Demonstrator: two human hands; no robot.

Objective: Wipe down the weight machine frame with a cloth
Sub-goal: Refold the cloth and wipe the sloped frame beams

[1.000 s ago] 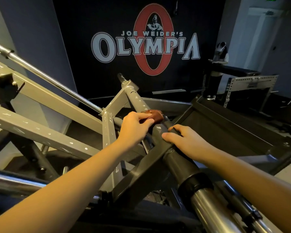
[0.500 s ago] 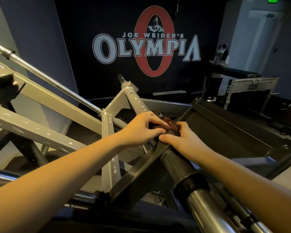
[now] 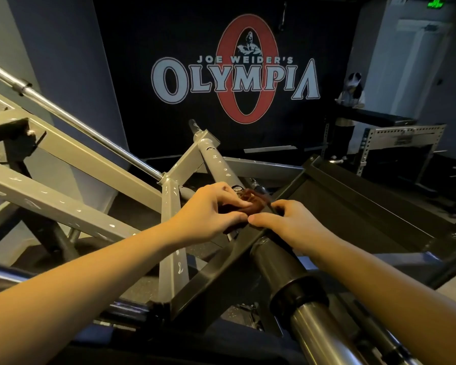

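cloth (image 3: 252,202) bunched on dark crossbar (image 3: 221,262) at junction with grey tube (image 3: 219,164) | left hand (image 3: 208,206) pinching it, nearer | right hand (image 3: 287,222) fingers curled at its right edge, grip unclear | tube axis running away, up-left

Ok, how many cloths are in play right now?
1: a brown cloth bunched on the machine frame, gripped by the left hand, with the right hand touching it. Others may be hidden.
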